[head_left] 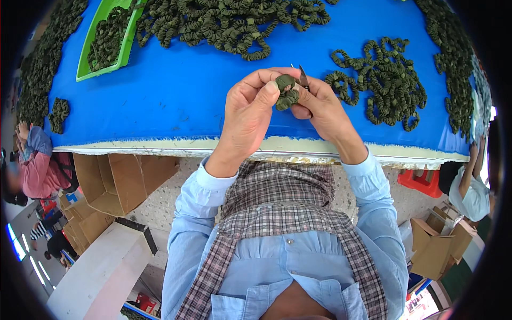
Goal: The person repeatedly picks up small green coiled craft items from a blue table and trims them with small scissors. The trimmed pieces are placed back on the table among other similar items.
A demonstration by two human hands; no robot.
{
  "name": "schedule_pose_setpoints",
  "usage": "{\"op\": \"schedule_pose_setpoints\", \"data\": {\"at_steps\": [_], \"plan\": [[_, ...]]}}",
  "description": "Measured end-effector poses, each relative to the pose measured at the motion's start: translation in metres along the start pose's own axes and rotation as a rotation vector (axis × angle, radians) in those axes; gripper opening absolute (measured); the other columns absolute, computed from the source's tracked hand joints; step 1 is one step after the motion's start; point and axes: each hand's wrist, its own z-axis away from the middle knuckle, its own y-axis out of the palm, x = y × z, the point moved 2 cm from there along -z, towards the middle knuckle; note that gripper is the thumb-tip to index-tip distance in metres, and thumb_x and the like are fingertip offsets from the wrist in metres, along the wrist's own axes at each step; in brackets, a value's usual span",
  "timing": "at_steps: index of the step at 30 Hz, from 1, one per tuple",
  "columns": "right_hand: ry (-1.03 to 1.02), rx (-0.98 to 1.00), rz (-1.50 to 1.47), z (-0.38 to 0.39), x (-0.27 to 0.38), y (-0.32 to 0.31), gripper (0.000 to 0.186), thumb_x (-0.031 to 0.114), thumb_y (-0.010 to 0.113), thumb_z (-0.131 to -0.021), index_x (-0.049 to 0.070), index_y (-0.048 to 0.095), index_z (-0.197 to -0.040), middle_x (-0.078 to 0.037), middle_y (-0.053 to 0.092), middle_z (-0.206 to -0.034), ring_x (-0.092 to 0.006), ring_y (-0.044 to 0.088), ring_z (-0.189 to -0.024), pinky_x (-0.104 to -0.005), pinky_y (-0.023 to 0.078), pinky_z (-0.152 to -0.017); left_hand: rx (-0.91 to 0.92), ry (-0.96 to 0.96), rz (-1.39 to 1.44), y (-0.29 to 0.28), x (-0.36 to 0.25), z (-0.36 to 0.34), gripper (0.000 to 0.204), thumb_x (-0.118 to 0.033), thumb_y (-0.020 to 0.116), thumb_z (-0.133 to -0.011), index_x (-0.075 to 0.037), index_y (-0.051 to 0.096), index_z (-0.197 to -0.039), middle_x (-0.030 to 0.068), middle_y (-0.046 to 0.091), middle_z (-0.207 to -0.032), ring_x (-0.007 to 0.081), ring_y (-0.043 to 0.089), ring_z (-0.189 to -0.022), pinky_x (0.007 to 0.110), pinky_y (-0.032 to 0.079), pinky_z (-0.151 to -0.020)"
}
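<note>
Just inside the near edge of the blue-covered table (170, 90), I hold a dark green gathered fabric scrunchie (287, 100) between both hands. My left hand (246, 106) pinches it with thumb and fingertips. On its other side, the fingers of my right hand (329, 113) are closed on the cloth. Small pointed metal blades, like thread snips (303, 78), stick up from my right hand, their handles hidden by the fingers. A loose pile of similar scrunchies (397, 80) lies to the right of my hands.
A large heap of scrunchies (224, 24) spreads at the far side. At the far left stands a green plastic basket (81, 69) with more inside. Cardboard boxes (128, 178) and a red stool (421, 183) are below the table. Other people sit left (42, 168) and right (470, 194).
</note>
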Motion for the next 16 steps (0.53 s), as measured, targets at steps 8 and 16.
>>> {"op": "schedule_pose_setpoints", "data": {"at_steps": [8,16], "plan": [[-0.720,-0.324,0.889,0.029,0.032,0.006,0.046,0.017,0.071,-0.092,0.003,0.059,-0.134,-0.010,0.058,-0.099,-0.0176,0.056,-0.082,-0.0266,0.048,-0.068,-0.133,0.014,-0.090,0.002,-0.001,0.010,0.024,-0.019,0.062,-0.099,0.003,0.064,-0.110,0.0138,0.065,-0.120,0.0151,0.060,-0.105,0.033,0.045,-0.098],[-1.006,-0.281,1.056,0.036,0.050,0.007,0.027,0.007,0.077,-0.080,0.012,0.076,-0.107,-0.005,0.067,-0.088,-0.0194,0.060,-0.078,-0.0337,0.048,-0.068,-0.124,-0.006,-0.246,0.007,-0.006,0.015,0.023,-0.016,0.062,-0.099,0.004,0.065,-0.109,0.0164,0.065,-0.121,0.0161,0.060,-0.106,0.030,0.044,-0.097]]}}
